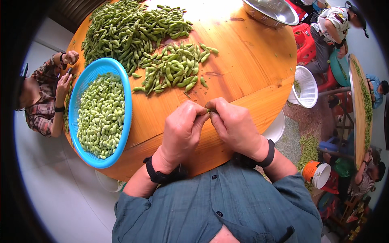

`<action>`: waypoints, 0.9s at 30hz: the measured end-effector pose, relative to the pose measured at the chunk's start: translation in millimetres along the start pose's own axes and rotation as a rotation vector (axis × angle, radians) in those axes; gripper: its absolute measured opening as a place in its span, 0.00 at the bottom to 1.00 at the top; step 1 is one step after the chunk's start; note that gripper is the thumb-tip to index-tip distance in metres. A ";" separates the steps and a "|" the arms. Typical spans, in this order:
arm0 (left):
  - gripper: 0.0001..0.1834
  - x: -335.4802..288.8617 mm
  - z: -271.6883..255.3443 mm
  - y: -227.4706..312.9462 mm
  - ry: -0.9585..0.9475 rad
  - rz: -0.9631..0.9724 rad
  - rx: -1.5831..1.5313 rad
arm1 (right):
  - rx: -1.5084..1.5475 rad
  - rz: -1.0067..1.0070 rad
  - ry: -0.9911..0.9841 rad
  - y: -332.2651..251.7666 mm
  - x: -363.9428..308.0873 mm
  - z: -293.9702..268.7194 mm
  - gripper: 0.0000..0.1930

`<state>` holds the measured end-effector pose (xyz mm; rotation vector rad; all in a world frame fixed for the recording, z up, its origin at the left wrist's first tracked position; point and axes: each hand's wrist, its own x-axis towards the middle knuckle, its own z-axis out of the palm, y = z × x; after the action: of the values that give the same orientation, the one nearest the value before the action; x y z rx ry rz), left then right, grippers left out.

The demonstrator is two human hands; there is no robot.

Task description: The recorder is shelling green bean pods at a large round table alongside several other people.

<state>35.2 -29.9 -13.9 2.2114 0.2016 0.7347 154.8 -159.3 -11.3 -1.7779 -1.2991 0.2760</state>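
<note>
My left hand and my right hand meet over the near part of the round wooden table. Thumbs and forefingers pinch a green soybean pod between them, mostly hidden by the fingertips. Just beyond lies a small loose group of pods, and behind it a large heap of unshelled pods. Left of my left hand, a blue plastic basket holds many shelled pale green beans.
A metal colander stands at the table's far right edge. Past the right side are a white basket, an orange-and-white bucket and pods scattered on the floor. One person works at the left; others sit around another table.
</note>
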 end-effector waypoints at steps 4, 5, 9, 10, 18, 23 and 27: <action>0.03 0.1 -2.0 0.4 -0.015 -0.088 -0.081 | 0.021 0.024 -0.017 -1.6 1.7 -0.4 0.06; 0.02 -0.7 -4.4 3.7 -0.049 -0.244 -0.200 | 0.009 0.043 -0.055 -0.3 1.4 -3.4 0.05; 0.05 -2.0 -13.6 -11.3 -0.176 -0.707 -0.856 | 0.195 -0.031 -0.145 6.0 5.0 -13.4 0.03; 0.05 -0.7 -15.1 -13.7 -0.201 -0.754 -0.969 | 0.244 -0.005 -0.176 7.4 5.9 -15.1 0.03; 0.07 1.6 -18.8 -6.6 -0.202 -0.687 -0.651 | 0.547 0.401 -0.285 1.3 9.0 -13.4 0.05; 0.07 -3.1 -11.9 -6.0 -0.098 -0.193 -0.115 | 0.540 0.434 -0.265 0.6 7.4 -10.2 0.06; 0.07 -3.7 -12.2 1.4 -0.112 -0.673 -0.536 | 0.448 0.252 -0.195 6.2 3.8 -4.6 0.05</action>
<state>25.2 -24.4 -8.1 1.5226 0.5825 0.2439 163.3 -158.8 -12.1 -1.5485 -1.0383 0.8319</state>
